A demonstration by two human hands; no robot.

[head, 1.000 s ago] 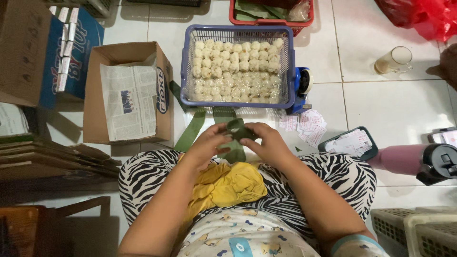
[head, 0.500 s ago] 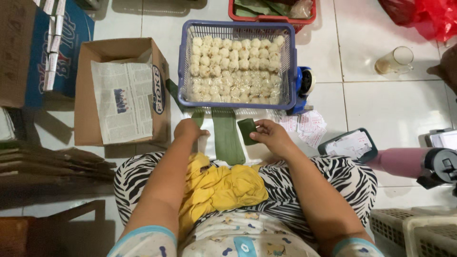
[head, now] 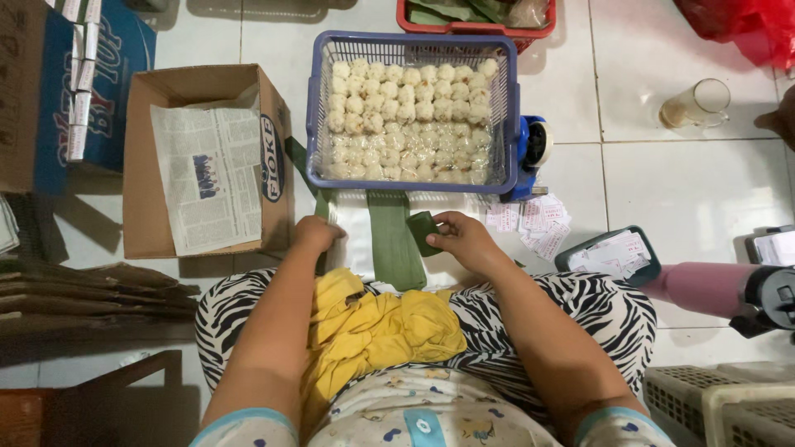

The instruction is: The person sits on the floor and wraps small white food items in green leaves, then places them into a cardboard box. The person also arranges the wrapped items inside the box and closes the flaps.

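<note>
My right hand (head: 462,239) pinches a small folded green leaf packet (head: 423,232) just above the floor in front of my lap. My left hand (head: 316,233) rests on the end of a green leaf strip (head: 321,207) lying on the tiles. Between the hands lies a wide strip of banana leaf (head: 394,238). Behind it stands a blue plastic basket (head: 513,124) packed with several rows of pale round dough balls (head: 410,116). A yellow cloth (head: 373,327) is bunched on my zebra-striped lap.
A cardboard box (head: 137,165) lined with newspaper sits at the left. A blue tape dispenser (head: 534,153), paper slips (head: 538,223), a teal tray (head: 609,257), a glass cup (head: 696,103) and a pink bottle (head: 704,285) lie at the right. A red basket (head: 476,21) is behind.
My hands were together folding leaf over my lap; they have parted. The right now holds the folded packet, the left has moved out to the leaf strip at the left.
</note>
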